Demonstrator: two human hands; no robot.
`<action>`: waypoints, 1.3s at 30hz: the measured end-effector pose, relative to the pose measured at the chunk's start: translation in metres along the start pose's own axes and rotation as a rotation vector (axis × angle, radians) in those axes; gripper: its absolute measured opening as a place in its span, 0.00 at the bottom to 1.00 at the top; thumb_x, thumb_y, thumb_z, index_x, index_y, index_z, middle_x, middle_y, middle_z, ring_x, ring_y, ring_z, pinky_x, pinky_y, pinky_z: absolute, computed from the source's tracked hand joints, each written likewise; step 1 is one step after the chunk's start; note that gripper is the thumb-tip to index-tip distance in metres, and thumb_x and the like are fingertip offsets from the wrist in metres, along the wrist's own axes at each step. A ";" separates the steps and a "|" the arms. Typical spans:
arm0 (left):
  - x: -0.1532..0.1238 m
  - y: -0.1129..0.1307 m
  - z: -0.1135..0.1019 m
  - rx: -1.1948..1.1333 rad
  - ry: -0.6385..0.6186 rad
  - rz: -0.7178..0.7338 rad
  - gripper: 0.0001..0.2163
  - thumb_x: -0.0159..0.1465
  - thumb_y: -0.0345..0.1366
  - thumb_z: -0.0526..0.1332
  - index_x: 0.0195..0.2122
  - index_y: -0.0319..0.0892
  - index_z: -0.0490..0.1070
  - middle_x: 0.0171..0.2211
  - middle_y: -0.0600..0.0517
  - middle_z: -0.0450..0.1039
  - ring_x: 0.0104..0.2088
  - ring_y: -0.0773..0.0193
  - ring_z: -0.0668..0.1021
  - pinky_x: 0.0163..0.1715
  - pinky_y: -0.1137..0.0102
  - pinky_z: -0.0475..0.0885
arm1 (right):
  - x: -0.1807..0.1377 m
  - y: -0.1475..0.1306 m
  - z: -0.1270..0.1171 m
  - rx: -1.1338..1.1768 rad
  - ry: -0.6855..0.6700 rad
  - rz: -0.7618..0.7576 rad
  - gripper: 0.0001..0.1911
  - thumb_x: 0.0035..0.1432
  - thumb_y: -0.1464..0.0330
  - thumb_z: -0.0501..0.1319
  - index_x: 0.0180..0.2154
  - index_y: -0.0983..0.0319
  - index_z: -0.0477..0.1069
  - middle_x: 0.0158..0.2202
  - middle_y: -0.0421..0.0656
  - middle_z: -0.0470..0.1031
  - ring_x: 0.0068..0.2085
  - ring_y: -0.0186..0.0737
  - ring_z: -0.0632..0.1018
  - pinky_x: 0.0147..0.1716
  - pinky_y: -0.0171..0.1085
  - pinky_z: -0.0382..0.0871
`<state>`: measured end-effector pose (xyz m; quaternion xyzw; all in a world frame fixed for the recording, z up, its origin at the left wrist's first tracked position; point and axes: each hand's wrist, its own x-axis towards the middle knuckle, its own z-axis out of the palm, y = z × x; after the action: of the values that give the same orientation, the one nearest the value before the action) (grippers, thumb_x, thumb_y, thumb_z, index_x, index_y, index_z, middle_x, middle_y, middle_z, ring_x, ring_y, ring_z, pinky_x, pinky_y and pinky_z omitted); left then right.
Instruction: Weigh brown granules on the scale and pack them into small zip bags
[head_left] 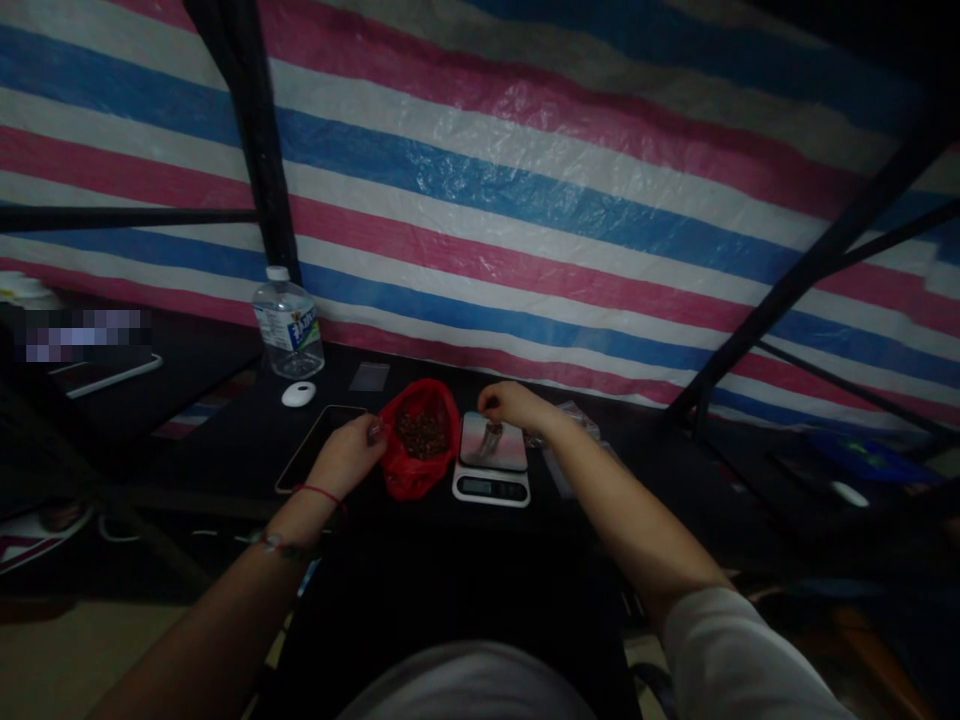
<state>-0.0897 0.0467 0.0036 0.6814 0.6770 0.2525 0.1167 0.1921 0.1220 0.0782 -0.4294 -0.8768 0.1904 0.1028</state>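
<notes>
A red plastic bag (409, 475) full of small brown pieces lies open on the dark table. My left hand (346, 455) is curled at the bag's left rim, fingers closed on its edge. Right of the bag stands a small white kitchen scale (491, 485) with a shiny platform and a little pile on it. My right hand (508, 404) hovers over the scale's far edge, fingers pinched together; what they hold is too small to make out.
A water bottle (289, 325) and a white mouse (298, 394) stand at the back left. A dark phone (315, 445) lies left of my left hand. Clear plastic bags (574, 420) lie right of the scale. A striped tarp (525, 200) hangs behind.
</notes>
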 end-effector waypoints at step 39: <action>0.000 -0.002 0.003 0.031 -0.012 0.012 0.12 0.59 0.39 0.55 0.39 0.41 0.71 0.38 0.46 0.78 0.36 0.58 0.79 0.35 0.71 0.69 | -0.025 0.017 0.017 -0.153 0.103 -0.002 0.06 0.52 0.77 0.59 0.32 0.64 0.73 0.33 0.43 0.74 0.36 0.34 0.72 0.36 0.31 0.61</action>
<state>-0.0897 0.0473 -0.0001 0.6887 0.6760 0.2384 0.1087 0.2139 0.1077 0.0549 -0.4443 -0.8828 0.1005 0.1149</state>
